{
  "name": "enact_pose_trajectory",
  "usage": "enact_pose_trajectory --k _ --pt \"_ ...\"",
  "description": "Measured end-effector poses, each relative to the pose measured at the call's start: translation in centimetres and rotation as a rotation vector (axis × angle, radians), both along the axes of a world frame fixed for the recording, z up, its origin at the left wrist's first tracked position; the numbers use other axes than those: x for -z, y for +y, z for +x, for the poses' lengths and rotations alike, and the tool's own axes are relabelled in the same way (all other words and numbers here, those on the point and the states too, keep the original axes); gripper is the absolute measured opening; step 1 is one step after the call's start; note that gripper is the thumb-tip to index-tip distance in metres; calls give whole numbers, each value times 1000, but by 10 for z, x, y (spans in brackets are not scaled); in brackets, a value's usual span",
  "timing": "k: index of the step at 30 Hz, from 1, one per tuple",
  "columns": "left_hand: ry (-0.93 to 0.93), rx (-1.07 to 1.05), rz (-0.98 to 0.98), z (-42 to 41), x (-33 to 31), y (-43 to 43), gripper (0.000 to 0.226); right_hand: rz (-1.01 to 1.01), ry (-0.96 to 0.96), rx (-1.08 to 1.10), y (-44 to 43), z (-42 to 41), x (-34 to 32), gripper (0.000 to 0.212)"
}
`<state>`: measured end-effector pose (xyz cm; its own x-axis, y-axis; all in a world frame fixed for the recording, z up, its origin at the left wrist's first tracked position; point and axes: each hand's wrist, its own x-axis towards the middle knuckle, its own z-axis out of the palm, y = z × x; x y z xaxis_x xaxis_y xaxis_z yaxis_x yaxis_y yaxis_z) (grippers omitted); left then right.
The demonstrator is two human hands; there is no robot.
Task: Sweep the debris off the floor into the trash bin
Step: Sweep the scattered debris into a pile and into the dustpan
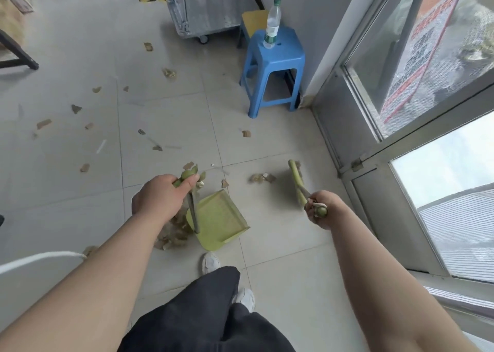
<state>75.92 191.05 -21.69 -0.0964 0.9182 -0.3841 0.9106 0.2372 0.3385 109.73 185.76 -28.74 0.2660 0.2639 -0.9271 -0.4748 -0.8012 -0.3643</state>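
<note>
– Green dustpan (222, 218) flat on the floor (80, 57), left hand (160, 196) wrapped round its handle top.
– Right hand (319, 210) is clenched on the broom (296, 180), shaft running forward from that grip.
– Nearest debris (260, 178) sits between broom tip and dustpan, so the right side's closer. A leftward pull looks due.
– Bigger pile (173, 234) lies left of the dustpan.

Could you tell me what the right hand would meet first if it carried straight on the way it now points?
Probably the floor tiles just past the broom it grips; the right hand points down along that stick. Further on stands the blue stool, though depth is hard to judge.
</note>
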Motion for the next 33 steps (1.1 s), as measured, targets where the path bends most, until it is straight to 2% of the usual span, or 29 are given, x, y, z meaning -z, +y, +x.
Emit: enact_pose_trajectory --k 4,10,18,20,23,27,33 --pt "9 -24 -1 -17 -7 23 62 -19 26 9 26 -28 9 20" --pt "19 -72 -11 -44 -12 43 63 -31 75 -102 48 -93 12 20" --pt "33 -134 6 -68 -20 57 63 -17 154 -278 75 -137 2 24" --pt "40 -148 18 -69 -21 60 64 -40 161 -364 82 -134 -2 18" --pt "51 -162 18 -69 -23 65 66 -69 243 -377 98 -114 -7 7" --pt "54 -186 26 -59 -24 75 67 -40 316 -398 124 -71 -14 4" --pt "51 -287 20 -29 -20 98 67 -11 161 -448 182 -9 -23 11"
